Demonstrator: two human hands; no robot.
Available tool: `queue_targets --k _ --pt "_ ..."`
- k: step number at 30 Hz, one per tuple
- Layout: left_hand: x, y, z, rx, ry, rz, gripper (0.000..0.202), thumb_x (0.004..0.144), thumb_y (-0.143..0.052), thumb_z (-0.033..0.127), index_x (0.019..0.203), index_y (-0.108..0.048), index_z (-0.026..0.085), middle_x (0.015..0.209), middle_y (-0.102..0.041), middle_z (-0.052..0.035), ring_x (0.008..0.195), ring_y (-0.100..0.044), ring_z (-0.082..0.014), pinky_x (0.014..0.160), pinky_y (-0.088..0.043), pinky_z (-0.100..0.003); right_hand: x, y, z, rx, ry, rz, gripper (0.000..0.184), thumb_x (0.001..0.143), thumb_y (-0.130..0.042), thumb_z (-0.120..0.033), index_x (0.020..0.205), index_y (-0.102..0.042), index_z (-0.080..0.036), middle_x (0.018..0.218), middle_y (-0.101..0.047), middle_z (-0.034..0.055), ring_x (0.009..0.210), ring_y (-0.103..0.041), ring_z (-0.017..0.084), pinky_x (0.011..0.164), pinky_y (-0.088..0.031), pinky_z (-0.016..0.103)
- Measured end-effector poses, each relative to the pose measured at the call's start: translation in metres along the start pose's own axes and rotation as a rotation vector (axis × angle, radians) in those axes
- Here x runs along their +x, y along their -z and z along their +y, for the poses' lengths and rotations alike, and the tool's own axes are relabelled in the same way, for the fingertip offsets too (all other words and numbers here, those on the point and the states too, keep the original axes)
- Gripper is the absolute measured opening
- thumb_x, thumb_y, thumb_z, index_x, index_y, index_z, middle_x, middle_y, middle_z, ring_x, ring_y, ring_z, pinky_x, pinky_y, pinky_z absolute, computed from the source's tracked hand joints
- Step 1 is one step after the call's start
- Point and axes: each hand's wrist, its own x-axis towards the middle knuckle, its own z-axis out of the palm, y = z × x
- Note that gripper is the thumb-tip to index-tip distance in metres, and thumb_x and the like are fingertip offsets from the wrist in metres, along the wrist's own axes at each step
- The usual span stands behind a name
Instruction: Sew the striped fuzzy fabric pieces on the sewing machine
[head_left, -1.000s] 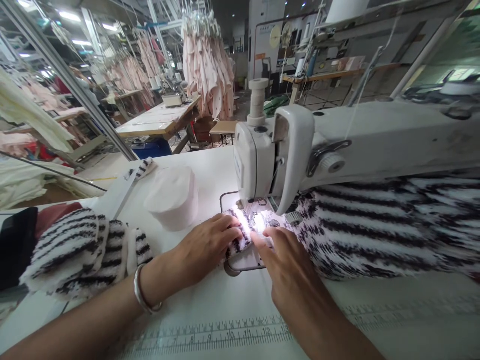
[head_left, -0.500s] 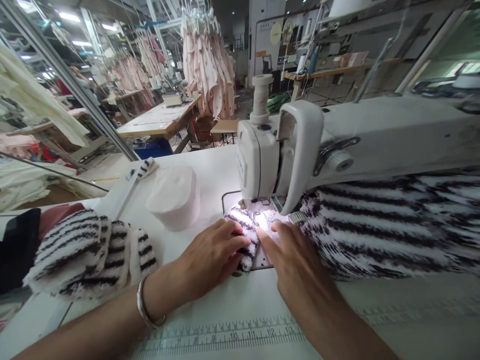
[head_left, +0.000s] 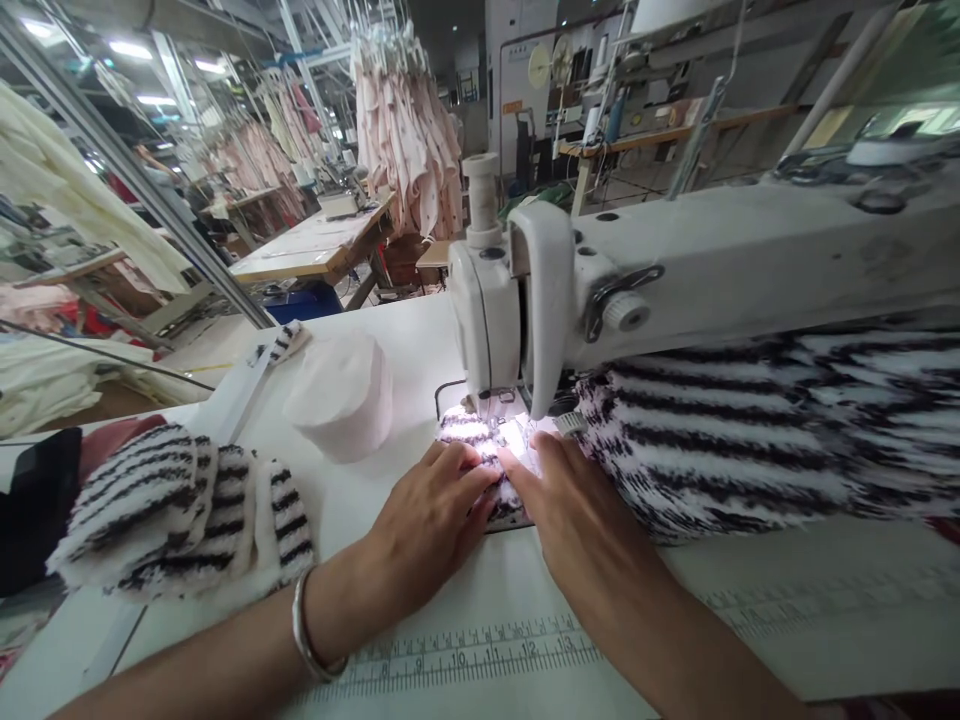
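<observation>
Left hand (head_left: pixel 431 510) pressing flat, fingers unclenched, on the striped fleece piece (head_left: pixel 466 428) lying under the needle of the sewing machine (head_left: pixel 510 300), right hand (head_left: pixel 574 505) pressing flat and unclenched alongside, fingertips nearly meeting

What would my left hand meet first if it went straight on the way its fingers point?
The left hand presses the small striped piece; straight ahead, probably the presser foot under the sewing machine head, though the glare blurs depth.

Both hands lie flat, palms down, left hand (head_left: pixel 424 525) beside right hand (head_left: pixel 577 510), fingertips nearly touching.
</observation>
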Motion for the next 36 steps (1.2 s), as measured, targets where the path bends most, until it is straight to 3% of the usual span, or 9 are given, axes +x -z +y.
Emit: queue_targets --k 5,9,12,17,22,30,36 --pt "0.005 0.008 0.002 0.013 0.008 -0.009 0.019 0.091 -0.05 0.017 0.108 -0.058 0.016 0.104 -0.057 -0.0109 0.096 -0.055 -0.0221 0.077 -0.054 -0.039 -0.03 -0.009 0.003 -0.085 0.04 0.168 0.061 0.075 -0.028 0.009 0.127 -0.051 -0.015 0.11 -0.051 0.0132 0.102 -0.052 0.026 0.08 -0.053 0.043" --pt "0.005 0.01 0.001 0.042 -0.033 -0.006 0.017 0.088 -0.059 0.027 0.102 -0.059 0.017 0.103 -0.06 -0.0083 0.091 -0.058 -0.0216 0.073 -0.054 -0.037 -0.054 -0.022 0.011 -0.116 0.019 0.295 0.065 0.073 -0.025 0.012 0.126 -0.05 -0.016 0.116 -0.051 0.0123 0.106 -0.052 0.023 0.081 -0.053 0.037" --pt "0.007 0.006 0.003 0.103 -0.088 -0.021 0.007 0.09 -0.055 0.021 0.092 -0.059 0.016 0.094 -0.063 -0.007 0.084 -0.06 -0.0205 0.071 -0.053 -0.037 -0.058 -0.026 0.012 -0.114 0.011 0.325 0.066 0.072 -0.026 0.013 0.126 -0.05 -0.016 0.117 -0.052 0.012 0.106 -0.053 0.023 0.083 -0.052 0.038" --pt "0.009 0.005 0.007 0.084 -0.113 -0.009 0.013 0.092 -0.048 0.014 0.082 -0.056 0.015 0.084 -0.065 -0.0055 0.078 -0.06 -0.0181 0.068 -0.053 -0.033 -0.052 -0.022 0.006 -0.134 0.016 0.334 0.062 0.071 -0.028 0.013 0.121 -0.055 -0.014 0.112 -0.054 0.0131 0.102 -0.054 0.025 0.079 -0.053 0.04" --pt "0.004 0.003 0.005 0.066 -0.125 0.013 0.006 0.091 -0.053 0.018 0.091 -0.058 0.015 0.087 -0.065 -0.0063 0.076 -0.059 -0.0189 0.067 -0.052 -0.034 -0.049 -0.021 -0.001 -0.101 -0.007 0.313 0.067 0.071 -0.029 0.013 0.126 -0.052 -0.016 0.113 -0.054 0.0127 0.103 -0.053 0.025 0.082 -0.051 0.044" --pt "0.002 0.005 0.007 0.028 -0.12 -0.003 0.014 0.094 -0.048 0.016 0.089 -0.061 0.015 0.087 -0.066 -0.0064 0.081 -0.061 -0.018 0.072 -0.053 -0.033 -0.047 -0.02 -0.003 -0.101 0.005 0.286 0.068 0.072 -0.031 0.012 0.129 -0.051 -0.019 0.116 -0.053 0.0137 0.101 -0.055 0.024 0.08 -0.053 0.043" --pt "-0.004 0.008 0.009 0.006 -0.119 -0.04 0.015 0.094 -0.05 0.017 0.102 -0.062 0.015 0.099 -0.068 -0.0069 0.086 -0.063 -0.0192 0.076 -0.055 -0.035 -0.047 -0.018 -0.004 -0.2 0.068 0.199 0.059 0.076 -0.036 0.005 0.126 -0.054 -0.019 0.118 -0.053 0.0147 0.11 -0.052 0.028 0.078 -0.052 0.042"
